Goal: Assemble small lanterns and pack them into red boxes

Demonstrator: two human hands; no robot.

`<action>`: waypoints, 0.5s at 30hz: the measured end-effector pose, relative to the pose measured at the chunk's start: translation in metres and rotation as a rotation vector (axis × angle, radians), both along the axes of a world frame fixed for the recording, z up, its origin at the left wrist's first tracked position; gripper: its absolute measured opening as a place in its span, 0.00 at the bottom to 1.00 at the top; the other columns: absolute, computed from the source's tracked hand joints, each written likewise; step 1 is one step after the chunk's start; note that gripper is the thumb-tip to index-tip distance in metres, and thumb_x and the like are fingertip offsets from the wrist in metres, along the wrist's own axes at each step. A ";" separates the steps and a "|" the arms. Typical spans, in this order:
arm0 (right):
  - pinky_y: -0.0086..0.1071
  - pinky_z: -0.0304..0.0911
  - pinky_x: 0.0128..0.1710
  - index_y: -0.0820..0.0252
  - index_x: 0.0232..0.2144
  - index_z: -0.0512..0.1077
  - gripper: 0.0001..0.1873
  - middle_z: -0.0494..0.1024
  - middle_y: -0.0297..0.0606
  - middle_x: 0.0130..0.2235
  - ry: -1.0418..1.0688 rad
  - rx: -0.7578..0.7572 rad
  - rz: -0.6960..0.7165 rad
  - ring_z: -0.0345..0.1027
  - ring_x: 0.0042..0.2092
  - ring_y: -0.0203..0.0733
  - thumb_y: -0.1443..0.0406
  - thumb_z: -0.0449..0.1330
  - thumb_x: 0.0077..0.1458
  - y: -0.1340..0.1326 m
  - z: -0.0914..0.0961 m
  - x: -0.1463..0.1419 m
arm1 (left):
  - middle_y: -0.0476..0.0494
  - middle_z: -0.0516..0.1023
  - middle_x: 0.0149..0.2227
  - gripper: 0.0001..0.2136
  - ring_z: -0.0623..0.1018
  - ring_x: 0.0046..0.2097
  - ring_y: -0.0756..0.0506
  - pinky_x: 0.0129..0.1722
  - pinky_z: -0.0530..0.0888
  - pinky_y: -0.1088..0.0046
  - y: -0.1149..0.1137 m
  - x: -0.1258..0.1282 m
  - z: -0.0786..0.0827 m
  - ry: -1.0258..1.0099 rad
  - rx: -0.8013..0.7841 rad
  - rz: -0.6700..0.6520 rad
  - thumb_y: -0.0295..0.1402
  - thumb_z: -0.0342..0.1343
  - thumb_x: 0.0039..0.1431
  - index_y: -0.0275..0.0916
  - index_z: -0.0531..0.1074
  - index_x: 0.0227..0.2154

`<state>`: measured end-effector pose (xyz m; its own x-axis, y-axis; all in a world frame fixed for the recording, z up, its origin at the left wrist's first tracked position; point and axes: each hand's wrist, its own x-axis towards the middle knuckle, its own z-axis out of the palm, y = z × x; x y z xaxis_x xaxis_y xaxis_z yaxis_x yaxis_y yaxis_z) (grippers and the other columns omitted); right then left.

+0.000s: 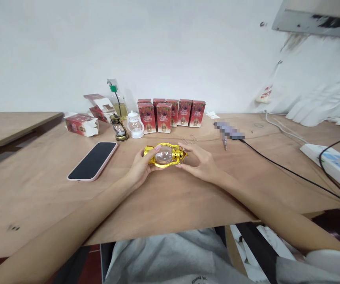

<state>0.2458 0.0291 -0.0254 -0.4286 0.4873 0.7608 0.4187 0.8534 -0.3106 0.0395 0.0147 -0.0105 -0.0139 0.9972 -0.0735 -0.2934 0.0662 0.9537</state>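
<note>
A small gold lantern with a clear glass globe lies sideways just above the wooden table, held between both hands. My left hand wraps its fingers round the lantern's left end. My right hand grips the right end with fingertips curled on it. Both forearms reach in from the bottom of the view.
A phone in a pink case lies face up at the left. Behind stand a bronze lantern, a white lantern, several red boxes, opened boxes and a bottle. A black cable and a white power strip lie at right.
</note>
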 end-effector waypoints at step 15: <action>0.47 0.63 0.54 0.56 0.50 0.65 0.28 0.72 0.44 0.51 -0.028 -0.185 0.056 0.67 0.52 0.48 0.61 0.66 0.47 0.006 0.007 0.006 | 0.51 0.72 0.31 0.23 0.76 0.31 0.48 0.27 0.77 0.71 -0.004 0.003 0.001 0.033 0.117 0.063 0.42 0.68 0.36 0.38 0.64 0.31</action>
<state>0.2522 0.0355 -0.0182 -0.4783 0.5928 0.6479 0.3830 0.8048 -0.4535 0.0422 0.0108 -0.0095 -0.0771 0.9960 0.0450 -0.2618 -0.0638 0.9630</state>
